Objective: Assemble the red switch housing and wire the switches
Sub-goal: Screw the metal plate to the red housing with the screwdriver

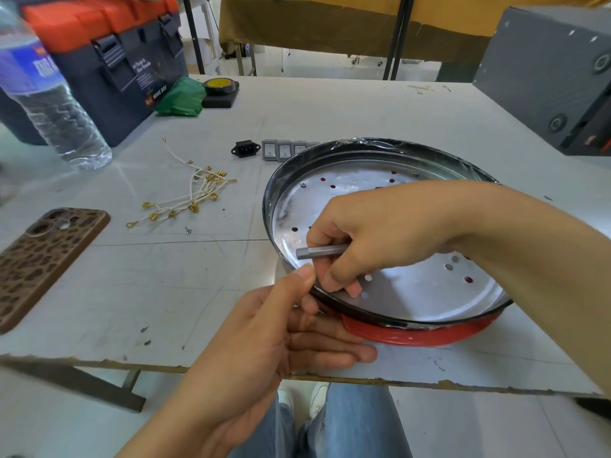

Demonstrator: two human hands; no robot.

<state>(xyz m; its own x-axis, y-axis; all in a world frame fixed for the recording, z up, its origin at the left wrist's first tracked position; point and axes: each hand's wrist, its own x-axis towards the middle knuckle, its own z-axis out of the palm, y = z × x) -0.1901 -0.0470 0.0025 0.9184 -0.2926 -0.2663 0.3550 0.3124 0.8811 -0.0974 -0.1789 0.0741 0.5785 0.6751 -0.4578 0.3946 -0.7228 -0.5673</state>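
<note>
Scuffed white tabletop (330, 110) fills the workshop view, with a dark toolbox with orange lid (109, 61) at ten o'clock. Moving rightward, a bundle of white wires with gold ring terminals (188, 196) lies at nine o'clock from the round red housing with black rim and perforated silver plate (413, 335), and grey rocker switches (284, 149) sit touching its far rim at eleven o'clock. The left hand (264, 342) steadies the housing's near edge at seven o'clock, thumb on the rim, fingers curled under. The right hand (380, 233) grips a short grey hexagonal metal bit (319, 251) over the plate. Judging by this, housing fastening is in hand; wiring has not begun. Next, the bit needs seating on a screw, which is hidden.
</note>
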